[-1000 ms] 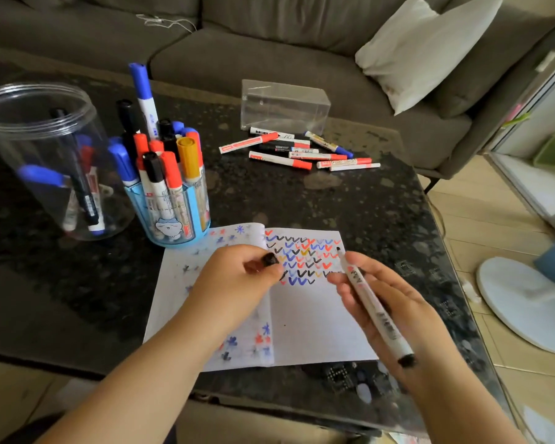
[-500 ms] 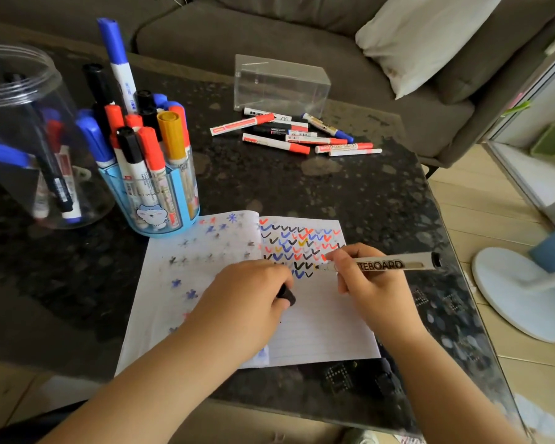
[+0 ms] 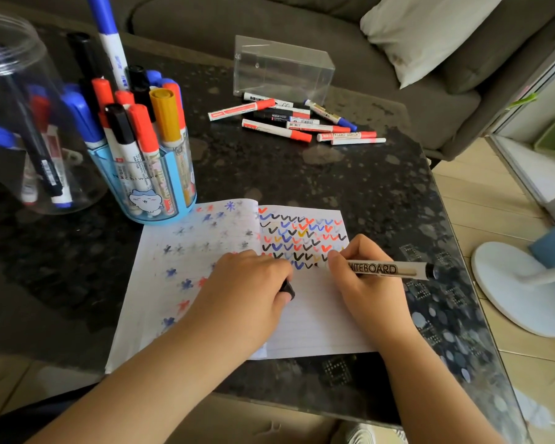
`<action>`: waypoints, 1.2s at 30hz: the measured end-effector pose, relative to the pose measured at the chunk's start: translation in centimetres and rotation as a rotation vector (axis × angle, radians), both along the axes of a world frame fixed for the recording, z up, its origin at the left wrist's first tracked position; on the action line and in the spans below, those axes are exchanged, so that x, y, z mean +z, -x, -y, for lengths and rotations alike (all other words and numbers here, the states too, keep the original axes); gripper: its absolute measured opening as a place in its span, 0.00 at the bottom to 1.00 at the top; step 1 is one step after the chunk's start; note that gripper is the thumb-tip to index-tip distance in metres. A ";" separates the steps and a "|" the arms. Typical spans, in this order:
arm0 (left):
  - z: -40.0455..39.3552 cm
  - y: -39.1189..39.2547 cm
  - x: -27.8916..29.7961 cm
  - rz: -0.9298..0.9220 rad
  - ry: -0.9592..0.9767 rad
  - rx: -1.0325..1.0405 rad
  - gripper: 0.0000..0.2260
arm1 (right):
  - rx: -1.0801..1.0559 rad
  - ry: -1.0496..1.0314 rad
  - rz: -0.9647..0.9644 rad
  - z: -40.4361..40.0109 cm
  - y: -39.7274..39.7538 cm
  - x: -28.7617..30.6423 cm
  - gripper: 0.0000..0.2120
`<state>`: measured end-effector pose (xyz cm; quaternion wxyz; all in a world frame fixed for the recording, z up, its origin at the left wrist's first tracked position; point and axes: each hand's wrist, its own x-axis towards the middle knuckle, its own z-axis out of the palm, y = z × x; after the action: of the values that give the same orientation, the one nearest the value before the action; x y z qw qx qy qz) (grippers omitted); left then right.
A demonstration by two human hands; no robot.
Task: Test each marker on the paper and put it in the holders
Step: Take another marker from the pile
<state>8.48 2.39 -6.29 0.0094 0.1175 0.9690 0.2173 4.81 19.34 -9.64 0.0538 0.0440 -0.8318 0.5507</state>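
Dark table (image 3: 302, 174) | right fingers (image 3: 350, 251) pinch marker (image 3: 385, 270), tip hidden | left fingers (image 3: 269, 270) hold cap (image 3: 287, 290)

I sit at a dark speckled glossy tabletop (image 3: 350, 174). Beyond it stands a grey sofa (image 3: 302, 24) with 1 pale cushion (image 3: 430, 30) leaning on it. To my right, the light wooden floor (image 3: 462, 200) carries a round white fan base (image 3: 519, 290) in daylight.
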 end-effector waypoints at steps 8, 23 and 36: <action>-0.1 0.0 -0.1 -0.004 0.011 0.006 0.12 | 0.003 -0.055 0.023 0.0 0.1 0.1 0.15; 1.5 0.4 1.1 0.241 -0.788 0.328 0.04 | -0.066 0.331 0.065 -0.1 -1.2 3.0 0.11; 3.0 -0.3 3.1 0.494 -1.463 0.249 0.09 | 0.116 0.472 0.008 3.2 -2.6 8.0 0.12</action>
<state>8.76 -0.62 -3.15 0.1207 -0.0674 0.5553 0.8201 7.42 16.18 -1.63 0.0276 0.0761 -0.6765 0.7320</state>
